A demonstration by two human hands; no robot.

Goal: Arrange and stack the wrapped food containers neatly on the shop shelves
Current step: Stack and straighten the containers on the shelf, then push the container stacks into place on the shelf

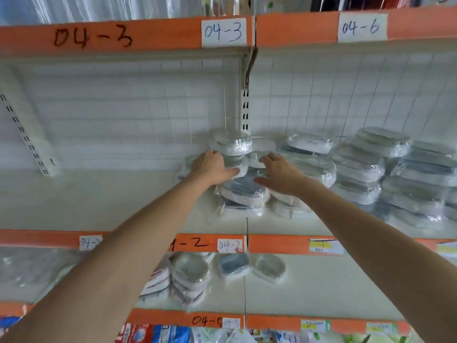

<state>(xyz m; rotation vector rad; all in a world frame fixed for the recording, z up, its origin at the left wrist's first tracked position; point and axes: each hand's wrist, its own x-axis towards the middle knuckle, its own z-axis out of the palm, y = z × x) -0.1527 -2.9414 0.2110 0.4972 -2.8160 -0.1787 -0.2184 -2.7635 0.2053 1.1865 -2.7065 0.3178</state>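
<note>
Both bare hands are reached out to a stack of oval, plastic-wrapped white and blue food containers (243, 191) standing on the cream middle shelf (99, 201), near the slotted white upright (245, 107). The left hand (212, 167) is laid against the stack's left side, its fingers hidden behind the wrapped containers (whether they are curled round one cannot be told), and its thumb is pressed flat along a white container in the pile. The right hand (280, 173) is held spread and relaxed at the stack's right side, fingers straight and touching the film; nothing is gripped by it. A white wrapped container at the top of the stack (232, 144) is seen tilted against the white grid back panel (123, 115). More leaning piles of wrapped grey and white containers (385, 174) are ranged to the right on the same shelf, close together. On the shelf below, behind the orange edge strip marked 04-2 (205, 243), a blue wrapped container (234, 264) is set beside a clear-lidded white one (269, 267).
</note>
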